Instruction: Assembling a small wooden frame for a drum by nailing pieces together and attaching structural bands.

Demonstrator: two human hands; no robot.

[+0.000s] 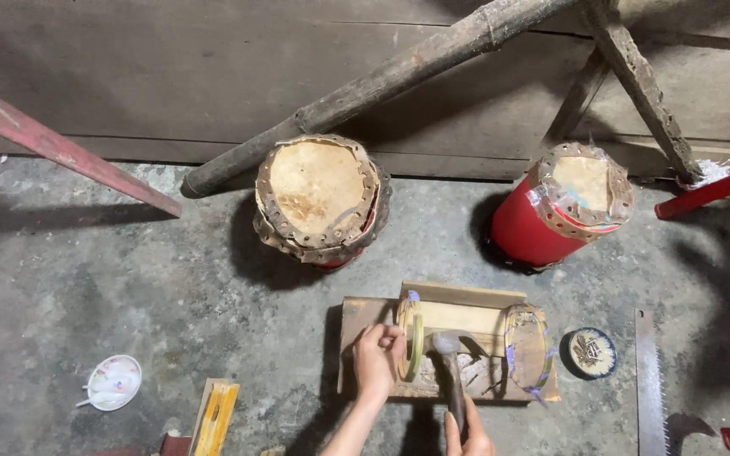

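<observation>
**Small drum pinned on block, hammer at the rim**

Left hand point(377, 359) is closed, fingertips pinched at the near rim of the small drum point(471, 339); whether a nail is between them is too small to tell. Right hand point(466, 432) is wrapped shut around the handle of the hammer point(449, 371), whose metal head sits just beside the left fingers, over the drum's side.

The small drum lies on its side on a wooden block point(356, 325) on the concrete floor point(86, 279), directly ahead of the person, with hoops and skin at both ends. It looks like a light, stiff wooden shell that could roll on the block; the skin heads seem thin and easy to damage. Best held by the shell or hoop, not the skin. The hammer looks head-heavy, and it is gripped low on the handle.

Just right of the block is a round tin of nails point(591, 352), and beyond that a handsaw point(651, 384) lies flat. Two red drums point(318, 203) point(563, 207) stand upright farther back, near the wooden wall. A small white dish point(113, 382) sits well off to the left.
</observation>
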